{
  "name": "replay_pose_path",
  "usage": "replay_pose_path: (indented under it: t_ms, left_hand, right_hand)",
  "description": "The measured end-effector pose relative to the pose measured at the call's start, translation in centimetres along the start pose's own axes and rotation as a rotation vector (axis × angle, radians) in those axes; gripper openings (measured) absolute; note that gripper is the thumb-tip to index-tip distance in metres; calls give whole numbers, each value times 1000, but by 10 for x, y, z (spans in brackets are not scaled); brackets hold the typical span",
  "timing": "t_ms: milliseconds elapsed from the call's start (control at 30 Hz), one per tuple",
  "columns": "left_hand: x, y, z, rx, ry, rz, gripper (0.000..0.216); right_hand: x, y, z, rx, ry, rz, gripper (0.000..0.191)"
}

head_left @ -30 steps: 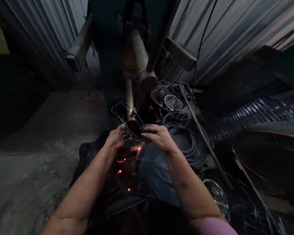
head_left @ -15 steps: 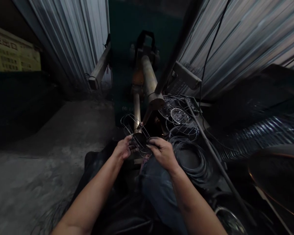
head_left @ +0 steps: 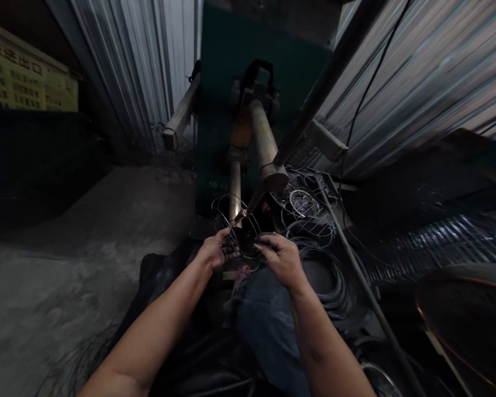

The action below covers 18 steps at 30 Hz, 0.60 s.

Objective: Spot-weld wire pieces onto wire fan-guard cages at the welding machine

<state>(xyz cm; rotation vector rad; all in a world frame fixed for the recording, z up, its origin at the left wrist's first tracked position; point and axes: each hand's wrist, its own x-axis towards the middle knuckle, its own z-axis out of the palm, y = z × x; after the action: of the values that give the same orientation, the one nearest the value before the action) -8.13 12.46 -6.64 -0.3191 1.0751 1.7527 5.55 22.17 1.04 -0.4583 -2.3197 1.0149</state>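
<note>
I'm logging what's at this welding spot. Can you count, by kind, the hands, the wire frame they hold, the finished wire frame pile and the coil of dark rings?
Hands: 2, the left hand and the right hand
Wire frame held in both hands: 1
Pile of wire frames, too tangled to count singly: 1
Coil of dark rings: 1
Total: 5

Both forearms bare, extending fwd from lower frame edge and converging toward centre. Left hand [head_left: 215, 252]: palm turned inward, fingers curled, thumb side up, fingertips [head_left: 230, 255] dark-smudged and pinched together. Right hand [head_left: 281, 258]: back of hand facing up, wrist slightly flexed, fingers [head_left: 265, 241] bent and closed in a pinch, pointing toward left hand. Hands near each other, approx. level, not touching. Lap and knees below, betw. the forearms, in dark and blue fabric.
</note>
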Motion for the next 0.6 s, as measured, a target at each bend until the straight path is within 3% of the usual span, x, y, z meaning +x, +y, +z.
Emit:
replay_pose_path:
  t_ms: [200,267,367,467,533,600]
  left_hand:
    - [-9,-2,1,87,-13,-46,30]
    - [-13,-5,-5,202,16,30,38]
    - [-24,-9,-22,485,120,452,44]
    - [-32,-12,-37,816,-16,886,56]
    - [-33,-12,-42,975,-152,1004,63]
    - [-31,-11,-42,1045,-203,1069,67]
  right_hand:
    - [0,-9,0,41,6,75,10]
    - [0,-11,1,61,16,110,10]
    - [1,-12,-1,79,7,141,10]
    - [3,-12,-4,140,-7,202,9]
    - [5,-15,-4,224,-28,283,10]
    - [9,-21,-2,295,-38,348,12]
